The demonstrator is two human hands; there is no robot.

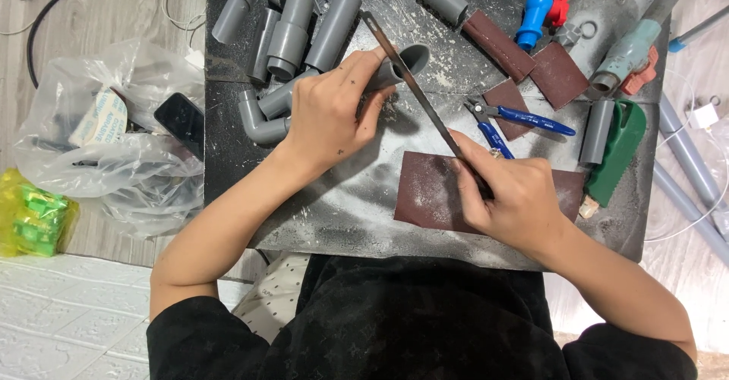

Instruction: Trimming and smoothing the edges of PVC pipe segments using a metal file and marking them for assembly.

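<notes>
Left hand [330,114] clamped short grey plastic pipe [401,65] flat on dusty black bench [364,198], fingers wrapped tight. Right hand [516,201] gripped thin metal saw blade [414,84], fingers closed, blade laid across pipe mouth. Judged best: light even strokes, pipe pinned, left fingers clear. Brown sandpaper sheet [425,194] lay under right hand.

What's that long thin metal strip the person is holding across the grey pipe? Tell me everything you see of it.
The blade is a long, narrow, flat strip of dull grey metal, like a bare saw blade. It lies slanted over the dusty black board, resting across the open end of the grey pipe. The right hand grips its lower end; the left hand steadies the pipe.
</notes>
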